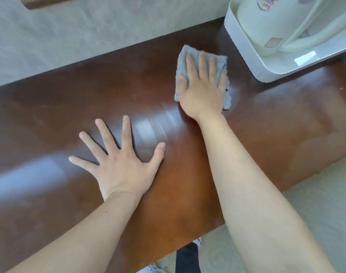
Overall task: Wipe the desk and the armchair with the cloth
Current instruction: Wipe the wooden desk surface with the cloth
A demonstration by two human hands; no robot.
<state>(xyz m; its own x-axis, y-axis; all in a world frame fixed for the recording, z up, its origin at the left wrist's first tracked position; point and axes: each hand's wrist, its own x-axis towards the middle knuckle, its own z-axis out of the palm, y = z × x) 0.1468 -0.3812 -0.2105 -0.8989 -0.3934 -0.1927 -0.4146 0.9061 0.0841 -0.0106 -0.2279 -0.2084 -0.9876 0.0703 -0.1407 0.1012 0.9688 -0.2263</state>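
Note:
A glossy brown wooden desk [266,123] runs across the view from lower left to upper right. A folded grey cloth [183,60] lies flat on its far half. My right hand [202,89] presses down on the cloth with the fingers stretched over it, palm flat. My left hand [121,160] rests flat on the bare desk top nearer to me, fingers spread wide, holding nothing. The armchair is not in view.
A white plastic tray [245,50] holding a cream electric kettle [266,24] stands on the desk at the upper right, close to the cloth. A grey wall runs behind the desk. Grey floor and my shoes [197,243] show below the near edge.

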